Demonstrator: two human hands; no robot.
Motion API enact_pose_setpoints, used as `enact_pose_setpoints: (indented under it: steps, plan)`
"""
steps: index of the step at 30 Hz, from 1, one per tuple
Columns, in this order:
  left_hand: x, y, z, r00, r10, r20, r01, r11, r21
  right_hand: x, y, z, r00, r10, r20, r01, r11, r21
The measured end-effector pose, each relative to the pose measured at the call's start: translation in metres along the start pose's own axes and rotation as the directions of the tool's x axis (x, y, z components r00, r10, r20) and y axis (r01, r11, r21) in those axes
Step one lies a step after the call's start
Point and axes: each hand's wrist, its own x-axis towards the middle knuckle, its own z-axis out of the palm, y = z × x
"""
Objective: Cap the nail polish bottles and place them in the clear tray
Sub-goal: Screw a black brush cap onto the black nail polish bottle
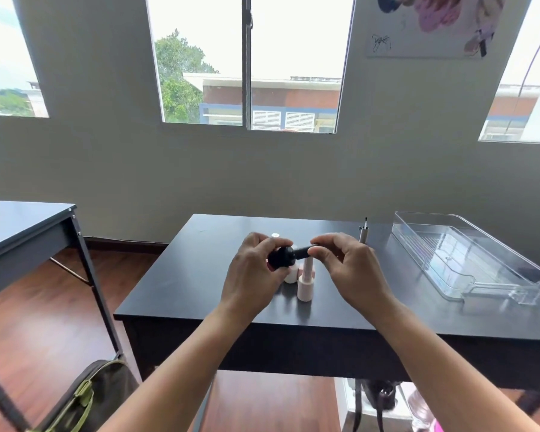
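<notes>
The rear wall (106, 169) is plain and off-white, shaded against the daylight. A central sliding window (250, 63) with a dark vertical divider shows a tree and a brick building outside; a second window (10, 57) sits at the left, a third (521, 88) at the right. A poster (434, 24) with pink and dark shapes hangs upper right. The floor (38, 310) is reddish-brown wood plank with a dark skirting board. A dark table (206, 300) stands centre; a second table (22, 226) with metal legs stands left. A green bag (91, 397) rests on the floor below it.
</notes>
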Motion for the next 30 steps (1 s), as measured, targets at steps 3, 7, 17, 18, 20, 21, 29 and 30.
enact_pose_setpoints:
  steps: [3,7,17,18,20,21,29,30]
  plan:
    - [-0.001,-0.001,0.000,1.000,0.001,-0.002,-0.001,1.000,0.003,0.001,0.003,0.000,0.997,-0.072,0.005,0.072,0.993,-0.089]
    - [-0.002,-0.002,-0.001,1.000,-0.019,0.013,0.019,0.999,-0.033,0.000,0.004,0.002,0.991,-0.135,0.006,0.135,0.985,-0.103]
    - [-0.005,0.001,-0.004,0.999,0.021,0.029,-0.020,0.999,-0.032,0.004,-0.001,-0.004,0.999,-0.048,0.019,0.051,0.913,-0.405]
    - [-0.005,0.001,-0.004,0.999,0.020,0.033,-0.019,0.999,-0.032,0.004,-0.001,-0.005,0.999,-0.043,0.016,0.046,0.921,-0.386]
    - [-0.005,0.001,-0.003,0.999,0.010,0.035,-0.009,0.999,-0.030,0.003,-0.001,-0.007,0.998,-0.028,0.053,0.043,0.954,-0.296]
    - [-0.005,0.000,-0.003,0.999,0.002,0.033,-0.001,1.000,-0.031,0.002,0.000,-0.007,0.996,-0.019,0.088,0.037,0.977,-0.210]
    - [-0.006,0.002,-0.002,0.999,0.002,0.037,-0.001,1.000,-0.031,0.000,0.008,-0.002,0.989,0.015,0.150,-0.018,1.000,0.016]
    - [-0.007,0.003,-0.002,0.999,0.006,0.041,-0.005,0.999,-0.032,0.000,0.007,-0.003,0.990,0.008,0.140,-0.008,1.000,0.002]
